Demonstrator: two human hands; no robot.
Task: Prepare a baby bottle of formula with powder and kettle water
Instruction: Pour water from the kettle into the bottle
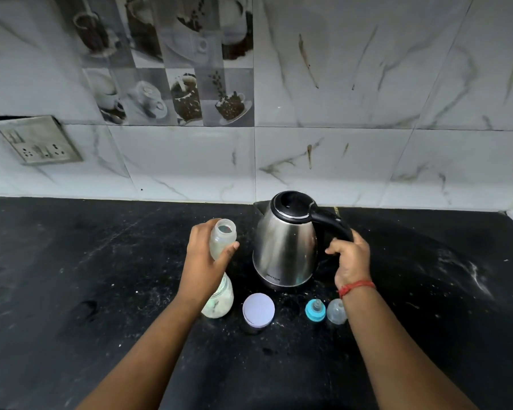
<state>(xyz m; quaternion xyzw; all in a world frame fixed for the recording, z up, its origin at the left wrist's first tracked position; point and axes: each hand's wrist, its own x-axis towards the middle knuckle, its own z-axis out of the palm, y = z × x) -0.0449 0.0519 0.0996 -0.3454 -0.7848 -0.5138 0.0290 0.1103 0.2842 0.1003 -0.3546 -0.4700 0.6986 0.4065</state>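
Home kitchen: black stone counter (71, 276); coffee-print wall tiles (172, 69); kettle (285, 250).

We see a black stone counter (71, 276), marble-patterned wall tiles (367, 84), coffee-cup picture tiles (172, 69), and a socket plate (39, 142).

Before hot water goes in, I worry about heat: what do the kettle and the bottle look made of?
The shiny silver kettle looks like polished steel, mirroring its surroundings; its black handle seems plastic. The cloudy see-through baby bottle looks plastic, possibly glass.
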